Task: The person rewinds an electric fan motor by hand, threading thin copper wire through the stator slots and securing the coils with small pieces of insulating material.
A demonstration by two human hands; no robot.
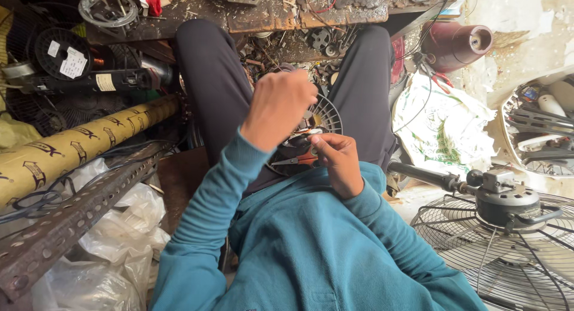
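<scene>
I sit with a round fan motor part point(323, 117) on my lap, between my dark trouser legs. My left hand point(278, 108) is raised above it in a closed fist, knuckles up; what it grips is hidden. My right hand point(338, 158) rests lower, fingers pinched at the edge of the part, next to a pair of orange-handled scissors point(299, 158) lying on my lap. Both arms wear teal sleeves.
A cluttered wooden workbench point(287, 12) stands ahead. A yellow printed roll point(78, 146) and a perforated metal angle bar point(78, 215) lie at left over plastic bags. A fan with wire guard point(508, 227) sits at right, beside a maroon spool point(457, 45).
</scene>
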